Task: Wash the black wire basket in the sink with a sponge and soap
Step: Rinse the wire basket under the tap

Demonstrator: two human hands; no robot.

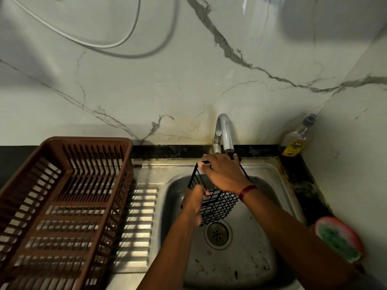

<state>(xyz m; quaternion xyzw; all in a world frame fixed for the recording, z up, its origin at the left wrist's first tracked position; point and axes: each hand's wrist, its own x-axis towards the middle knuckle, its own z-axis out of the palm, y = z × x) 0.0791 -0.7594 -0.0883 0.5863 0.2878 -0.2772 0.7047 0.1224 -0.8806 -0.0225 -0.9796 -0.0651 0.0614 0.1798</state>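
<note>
The black wire basket point(217, 203) is held tilted over the steel sink point(270, 174), just under the tap spout point(225, 132). My left hand point(193, 203) grips its near left edge, thumb on the rim. My right hand point(223, 173) lies across its upper end with the fingers spread over the wires and bent round the top edge. A green sponge in a pink round dish point(339, 239) sits on the counter to the right of the sink. A soap bottle point(297, 139) with a yellow label stands in the back right corner.
A brown plastic dish rack point(62, 206) fills the counter and drainboard on the left. The drain point(217, 233) sits in the sink bottom below the basket. A marble wall rises behind, with a side wall close on the right.
</note>
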